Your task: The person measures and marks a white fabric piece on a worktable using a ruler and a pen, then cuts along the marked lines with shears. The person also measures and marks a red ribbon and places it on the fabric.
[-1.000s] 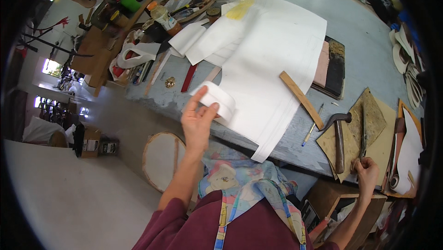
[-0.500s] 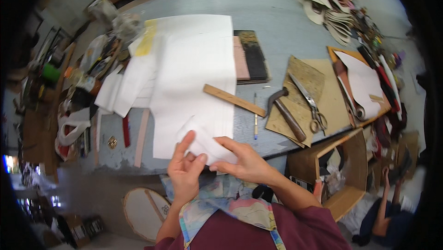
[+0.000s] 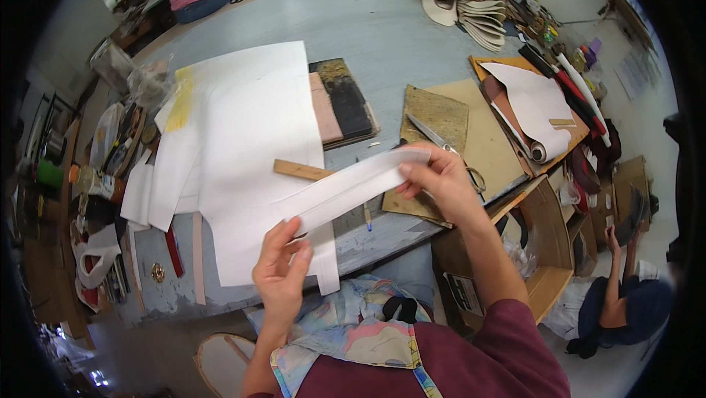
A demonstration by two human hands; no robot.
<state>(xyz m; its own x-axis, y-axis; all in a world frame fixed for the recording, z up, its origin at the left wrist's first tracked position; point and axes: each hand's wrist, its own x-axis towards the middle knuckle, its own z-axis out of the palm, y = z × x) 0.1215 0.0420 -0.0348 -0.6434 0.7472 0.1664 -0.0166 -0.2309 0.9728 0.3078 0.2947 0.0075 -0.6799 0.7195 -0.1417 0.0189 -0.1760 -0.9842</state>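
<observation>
Room to pass: far grey tabletop (image 3: 294,17). Wooden stick (image 3: 298,169), scissors (image 3: 430,131) in way beyond white strip (image 3: 351,191).

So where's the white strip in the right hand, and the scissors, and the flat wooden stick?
White strip (image 3: 353,189): head view, middle of its length.
Scissors (image 3: 429,132): head view, on the blades.
Flat wooden stick (image 3: 300,169): head view, on its uncovered part.

White strip (image 3: 353,188) slants between hands (image 3: 441,181), above white sheet (image 3: 257,126) and wooden stick (image 3: 298,169) on grey-blue table (image 3: 353,19).

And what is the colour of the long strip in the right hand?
The strip is white; it shows best in the head view.
</observation>
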